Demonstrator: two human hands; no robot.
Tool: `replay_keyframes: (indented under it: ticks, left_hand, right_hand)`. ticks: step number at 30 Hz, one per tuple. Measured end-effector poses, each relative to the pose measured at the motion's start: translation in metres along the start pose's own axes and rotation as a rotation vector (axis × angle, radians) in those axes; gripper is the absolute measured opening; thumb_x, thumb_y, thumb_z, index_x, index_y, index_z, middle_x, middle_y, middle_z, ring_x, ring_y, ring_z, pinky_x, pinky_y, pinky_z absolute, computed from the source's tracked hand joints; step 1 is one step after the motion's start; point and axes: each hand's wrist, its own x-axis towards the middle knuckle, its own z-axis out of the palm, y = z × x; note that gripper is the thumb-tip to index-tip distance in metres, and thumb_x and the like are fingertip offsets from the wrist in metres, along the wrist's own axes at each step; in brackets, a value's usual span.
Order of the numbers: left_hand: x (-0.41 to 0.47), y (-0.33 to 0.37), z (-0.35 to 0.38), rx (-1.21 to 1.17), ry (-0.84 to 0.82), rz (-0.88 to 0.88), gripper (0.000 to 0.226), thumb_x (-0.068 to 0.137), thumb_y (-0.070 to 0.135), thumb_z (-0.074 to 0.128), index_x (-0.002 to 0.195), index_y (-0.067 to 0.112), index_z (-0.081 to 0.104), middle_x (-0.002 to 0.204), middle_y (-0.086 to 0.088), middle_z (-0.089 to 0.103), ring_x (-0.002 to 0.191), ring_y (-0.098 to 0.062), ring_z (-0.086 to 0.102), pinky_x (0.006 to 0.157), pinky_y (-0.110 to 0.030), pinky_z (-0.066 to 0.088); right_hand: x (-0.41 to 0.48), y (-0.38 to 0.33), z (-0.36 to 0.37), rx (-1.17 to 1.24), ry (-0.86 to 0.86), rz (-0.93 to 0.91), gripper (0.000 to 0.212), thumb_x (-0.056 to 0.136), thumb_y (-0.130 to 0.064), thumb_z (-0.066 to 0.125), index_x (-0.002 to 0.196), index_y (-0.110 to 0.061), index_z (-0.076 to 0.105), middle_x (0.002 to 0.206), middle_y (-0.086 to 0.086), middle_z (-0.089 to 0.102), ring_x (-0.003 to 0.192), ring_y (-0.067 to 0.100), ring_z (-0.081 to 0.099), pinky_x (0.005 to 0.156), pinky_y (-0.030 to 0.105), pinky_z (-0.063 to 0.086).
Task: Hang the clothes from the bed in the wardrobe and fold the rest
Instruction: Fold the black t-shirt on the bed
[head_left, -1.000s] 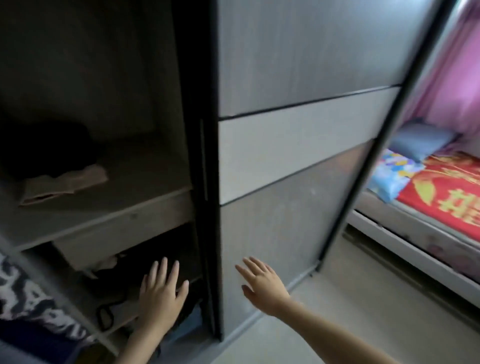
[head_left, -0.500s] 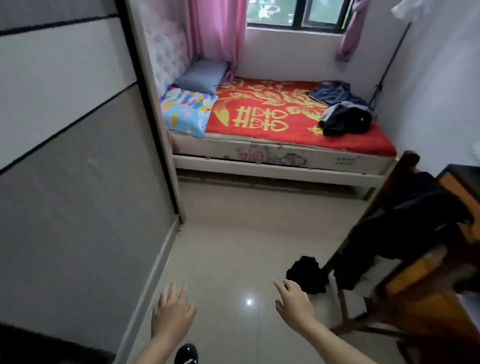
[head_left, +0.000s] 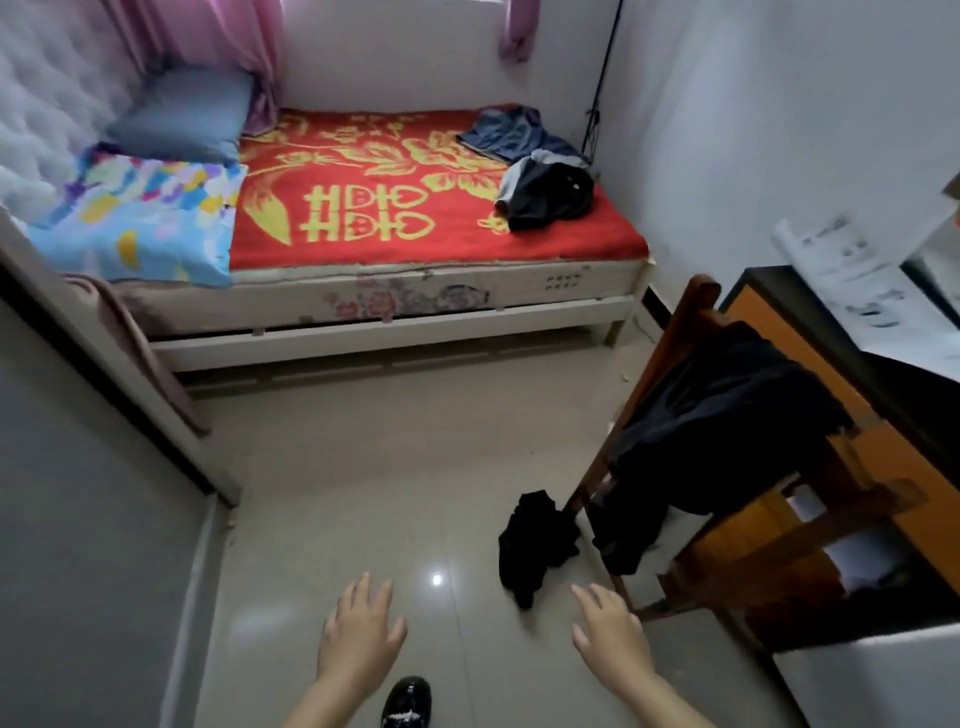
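Bed (head_left: 363, 306) fills upper frame, clothes (head_left: 540, 171) heaped at its upper-right corner by the wall. Bare floor (head_left: 363, 467) mid-frame between wardrobe (head_left: 78, 519) left edge and chair (head_left: 727, 441) right. Left hand (head_left: 358, 631), right hand (head_left: 613, 636) bottom centre, fingers spread, holding nothing.

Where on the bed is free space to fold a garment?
The middle of the red and gold blanket is bare, between the colourful blue patterned pillow and the dark clothes pile. The far right corner is crowded: the blue denim garment lies there.
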Motion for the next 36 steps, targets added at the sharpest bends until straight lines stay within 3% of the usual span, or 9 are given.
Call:
replay_keyframes:
  ticks: [7, 13, 20, 25, 30, 34, 36]
  left_hand:
    - [0.103, -0.001, -0.017, 0.068, -0.101, 0.094, 0.059, 0.096, 0.047, 0.034, 0.149, 0.026, 0.018, 0.157, -0.002, 0.012, 0.144, -0.018, 0.013, 0.113, -0.033, 0.019]
    - [0.172, 0.035, -0.018, 0.018, -0.231, 0.071, 0.059, 0.097, 0.043, 0.037, 0.149, 0.023, 0.019, 0.157, -0.004, 0.016, 0.143, -0.021, 0.017, 0.112, -0.035, 0.023]
    - [0.263, 0.084, 0.01, -0.133, -0.247, -0.022, 0.056, 0.096, 0.035, 0.043, 0.147, 0.018, 0.026, 0.151, -0.004, 0.03, 0.137, -0.022, 0.028, 0.11, -0.033, 0.028]
    - [0.344, 0.09, 0.089, -0.24, -0.271, -0.002, 0.053, 0.096, 0.031, 0.046, 0.145, 0.016, 0.031, 0.148, -0.003, 0.036, 0.136, -0.021, 0.029, 0.11, -0.034, 0.027]
    - [0.414, 0.079, 0.18, -0.146, -0.381, 0.004, 0.054, 0.096, 0.032, 0.044, 0.146, 0.017, 0.029, 0.149, -0.004, 0.034, 0.136, -0.022, 0.028, 0.109, -0.033, 0.026]
    - [0.479, 0.08, 0.258, -0.076, -0.438, 0.098, 0.054, 0.096, 0.035, 0.043, 0.146, 0.019, 0.028, 0.148, -0.004, 0.034, 0.134, -0.022, 0.03, 0.107, -0.032, 0.028]
    - [0.508, 0.076, 0.289, -0.045, -0.442, 0.132, 0.055, 0.096, 0.036, 0.043, 0.146, 0.019, 0.026, 0.149, -0.004, 0.033, 0.134, -0.023, 0.031, 0.107, -0.033, 0.029]
  right_hand:
    - [0.074, -0.027, -0.02, 0.033, -0.023, 0.116, 0.055, 0.097, -0.036, 0.04, 0.148, -0.026, 0.022, 0.154, -0.001, 0.02, 0.141, 0.014, 0.018, 0.109, 0.029, 0.025]
    - [0.124, -0.023, -0.024, 0.092, -0.074, 0.114, 0.055, 0.096, -0.036, 0.042, 0.147, -0.026, 0.024, 0.153, -0.003, 0.022, 0.14, 0.013, 0.019, 0.11, 0.028, 0.024]
    - [0.216, 0.009, 0.013, 0.125, -0.209, 0.139, 0.056, 0.097, -0.034, 0.043, 0.148, -0.026, 0.021, 0.154, -0.003, 0.02, 0.141, 0.012, 0.019, 0.11, 0.028, 0.024]
    - [0.309, 0.038, 0.089, 0.152, -0.23, 0.219, 0.054, 0.098, -0.034, 0.042, 0.148, -0.023, 0.023, 0.153, -0.003, 0.024, 0.139, 0.015, 0.024, 0.107, 0.024, 0.026]
    - [0.399, 0.061, 0.164, 0.129, -0.221, 0.225, 0.054, 0.098, -0.03, 0.042, 0.148, -0.022, 0.023, 0.155, 0.0, 0.018, 0.14, 0.019, 0.021, 0.108, 0.028, 0.024]
    - [0.485, 0.083, 0.23, -0.063, -0.209, 0.125, 0.068, 0.095, -0.025, 0.05, 0.15, -0.027, 0.01, 0.158, 0.003, -0.001, 0.139, 0.025, 0.019, 0.106, 0.035, 0.029]
    - [0.524, 0.098, 0.26, -0.204, -0.226, 0.059, 0.083, 0.091, -0.025, 0.056, 0.15, -0.03, -0.002, 0.157, 0.007, -0.014, 0.134, 0.028, 0.028, 0.098, 0.036, 0.036]
